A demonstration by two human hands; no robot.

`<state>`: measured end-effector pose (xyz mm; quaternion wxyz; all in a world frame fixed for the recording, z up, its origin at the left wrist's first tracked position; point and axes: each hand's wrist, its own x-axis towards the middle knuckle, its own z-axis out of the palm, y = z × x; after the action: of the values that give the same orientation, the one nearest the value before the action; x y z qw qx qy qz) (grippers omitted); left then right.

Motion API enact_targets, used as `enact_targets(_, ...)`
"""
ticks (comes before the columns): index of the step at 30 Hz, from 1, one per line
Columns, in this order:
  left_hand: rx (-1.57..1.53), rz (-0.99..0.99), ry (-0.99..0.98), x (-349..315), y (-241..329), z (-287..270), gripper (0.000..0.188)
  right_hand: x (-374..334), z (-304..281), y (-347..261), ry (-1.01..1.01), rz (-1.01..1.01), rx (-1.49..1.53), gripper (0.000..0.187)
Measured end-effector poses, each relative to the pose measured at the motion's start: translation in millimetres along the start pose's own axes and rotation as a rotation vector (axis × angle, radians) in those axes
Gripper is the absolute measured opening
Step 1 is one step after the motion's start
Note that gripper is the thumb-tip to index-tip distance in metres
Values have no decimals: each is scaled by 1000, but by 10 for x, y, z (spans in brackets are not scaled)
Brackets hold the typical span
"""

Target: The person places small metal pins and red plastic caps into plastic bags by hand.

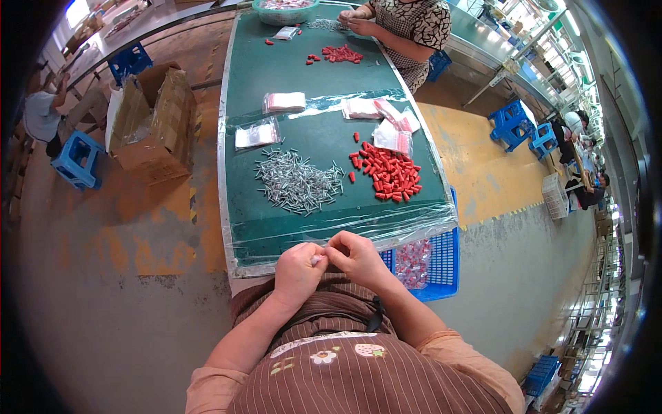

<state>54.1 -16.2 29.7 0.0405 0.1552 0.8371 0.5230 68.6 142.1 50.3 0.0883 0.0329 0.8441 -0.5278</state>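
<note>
Close together at the table's near edge, my left hand (296, 274) and my right hand (356, 259) meet at the fingertips. A small whitish, plastic-looking piece (317, 260) pokes out of my closed left hand; most of it is hidden. My right fingers are pinched against it, and what they grip is too small to make out. Beyond my hands on the green tabletop (276, 238) lie a heap of silver screws or pins (296, 181) at left and a heap of red tapered plugs (393, 172) at right. Behind them rest stacks of clear small bags (257, 133) and more bags (393, 138).
A blue basket (447, 265) holding filled packets stands below the table's near right corner. Across the table a person's hands (358, 24) work near more red plugs (343, 54) and a bowl (286, 12). At left are a cardboard box (152, 127) and a blue stool (78, 160).
</note>
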Motion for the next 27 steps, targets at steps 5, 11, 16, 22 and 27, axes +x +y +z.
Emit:
enact_targets(5,-21,-34,-8,-1,9,4,12,-7,-3,14,9,9,-32,15)
enact_targets(11,-60,-60,-23,-49,-12,36,12,-69,14,19,45,-49,-111,14)
enact_targets(16,-55,-42,-7,-100,31,68,12,-111,49,54,76,-53,-110,13)
enact_targets(22,-91,62,74,-95,108,81,10,-142,93,-10,210,-74,-159,13)
enact_targets(27,-90,67,140,-91,123,104,8,-117,54,35,298,-22,-130,13)
